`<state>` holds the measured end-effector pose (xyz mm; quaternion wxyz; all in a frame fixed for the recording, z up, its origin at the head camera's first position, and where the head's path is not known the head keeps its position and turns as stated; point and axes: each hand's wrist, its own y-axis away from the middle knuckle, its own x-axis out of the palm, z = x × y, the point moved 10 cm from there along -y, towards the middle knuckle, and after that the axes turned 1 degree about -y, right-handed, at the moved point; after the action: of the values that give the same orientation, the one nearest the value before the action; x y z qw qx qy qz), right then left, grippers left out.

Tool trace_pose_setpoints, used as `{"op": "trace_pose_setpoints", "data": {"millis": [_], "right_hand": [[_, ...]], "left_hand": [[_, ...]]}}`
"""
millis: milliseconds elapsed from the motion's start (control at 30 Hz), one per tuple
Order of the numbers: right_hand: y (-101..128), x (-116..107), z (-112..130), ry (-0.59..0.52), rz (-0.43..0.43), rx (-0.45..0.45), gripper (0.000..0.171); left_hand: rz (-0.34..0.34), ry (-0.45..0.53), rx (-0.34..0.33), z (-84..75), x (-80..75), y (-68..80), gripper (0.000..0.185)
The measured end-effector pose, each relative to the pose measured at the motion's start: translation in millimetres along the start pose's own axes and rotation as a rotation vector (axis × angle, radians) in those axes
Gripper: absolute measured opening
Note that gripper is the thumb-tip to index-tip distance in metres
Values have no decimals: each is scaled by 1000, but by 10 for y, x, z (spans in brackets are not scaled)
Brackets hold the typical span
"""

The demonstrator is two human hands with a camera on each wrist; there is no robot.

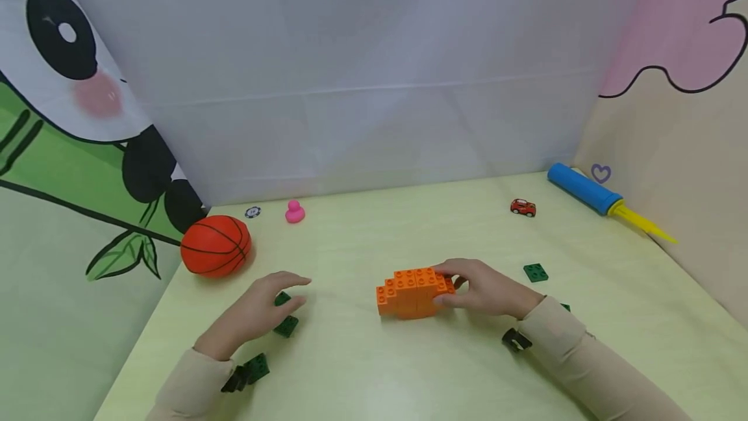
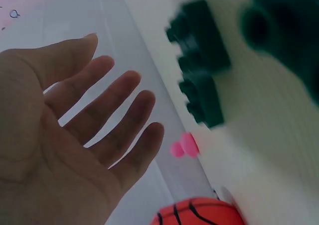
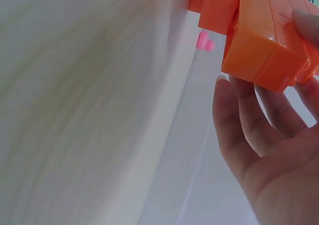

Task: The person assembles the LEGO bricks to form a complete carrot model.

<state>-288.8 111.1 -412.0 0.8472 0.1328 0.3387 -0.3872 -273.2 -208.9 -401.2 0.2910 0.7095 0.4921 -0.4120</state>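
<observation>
The desk (image 1: 362, 369) is pale yellow-green and carries everything. On it, from large to small: one basketball (image 1: 215, 245) at the far left, one blue and yellow air pump (image 1: 604, 200) at the far right, and one stepped orange brick block (image 1: 411, 291) in the middle. The right hand (image 1: 485, 288) grasps this block at its right end, with the fingers curled over the top studs and the thumb on the near side. The left hand (image 1: 260, 307) is released, its fingers straight and spread, just above two small green bricks (image 1: 286, 317).

I judge that the step in hand is to take one green brick while the block is kept steady. To do it well, the left hand should pinch one brick only, by its sides, and the right hand should not let the block tilt.

I count five green bricks that show: two under the left hand, one near the left sleeve (image 1: 256, 367), one right of the block (image 1: 535, 272), and one partly hidden behind the right sleeve. There is also one pink duck (image 1: 295, 212), one red toy car (image 1: 523, 207) and one small round token (image 1: 252, 212).
</observation>
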Motion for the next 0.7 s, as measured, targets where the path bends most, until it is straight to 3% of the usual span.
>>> {"op": "trace_pose_setpoints", "data": {"millis": [133,300,467,567,700], "right_hand": [[5,3,-16,-7,1,6,57],[5,13,-16,-5,6,6,55],[8,11,-10,9,8,10,56],[4,3,7,17,7,6,55],[1,-8,11,24,3,5,56]], "left_hand": [[112,4,-90,320,45,109,34],[173,-35,-94,392,114,148,42],[151,-139,-112,446,121,83,37],[126,-121,-150,445,84,49,38],[41,-41,-95,217,-12,-35,41]]}}
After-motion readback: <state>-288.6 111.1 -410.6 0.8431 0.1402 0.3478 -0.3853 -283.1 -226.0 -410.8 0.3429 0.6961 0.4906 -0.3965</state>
